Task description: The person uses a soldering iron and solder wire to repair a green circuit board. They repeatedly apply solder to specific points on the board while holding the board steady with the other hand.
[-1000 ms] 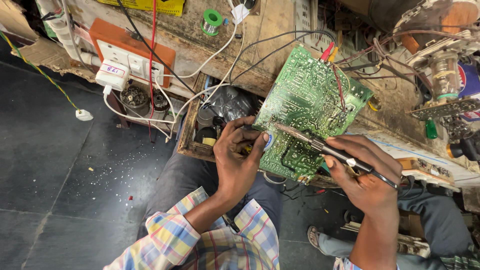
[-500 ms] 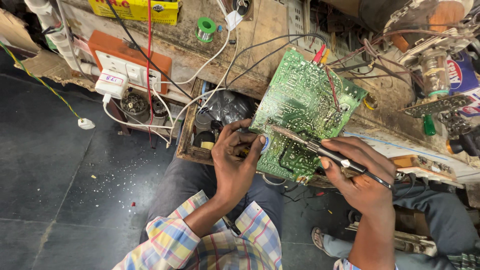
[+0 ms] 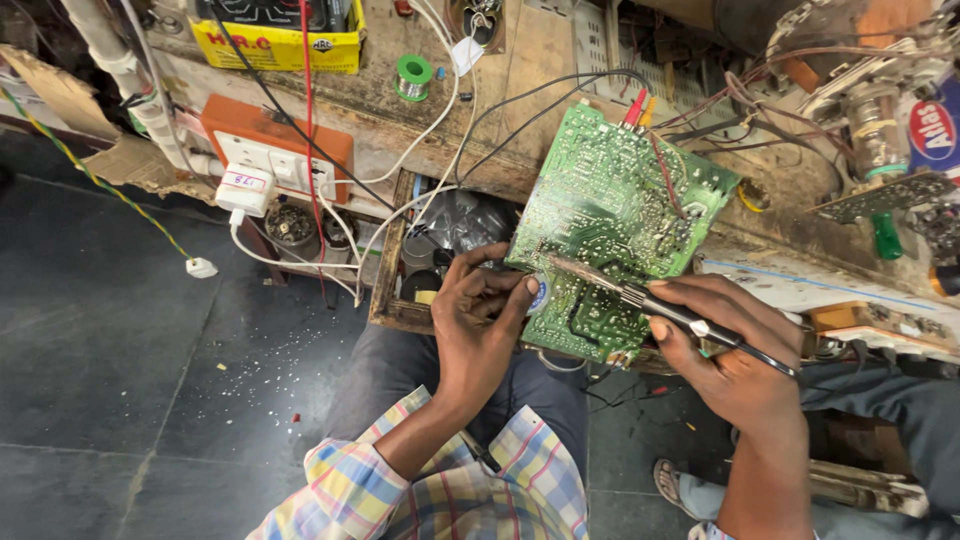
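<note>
A green board is held tilted, solder side toward the camera, its long axis running from lower left, by the left hand, up and away to the right toward the bench. The board's lower left edge is pinched by the left hand, fingers curled shut on it, thumb pressed on the face beside a small round blue part. The board lies just above and right of that hand, and up-left of the right hand. An iron is gripped pen-style in the closed right hand; its long axis runs from lower right to upper left, the tip pointing up-left and resting on or just over the board face — contact cannot be told. The tip sits just right of the left thumb, near but apart. Red and yellow plugs are seen at the board's far top edge, well beyond both hands. A socket box and white adapter lie well left of the left hand. A green solder spool sits far above the left hand. A plaid sleeve is seen below it.
</note>
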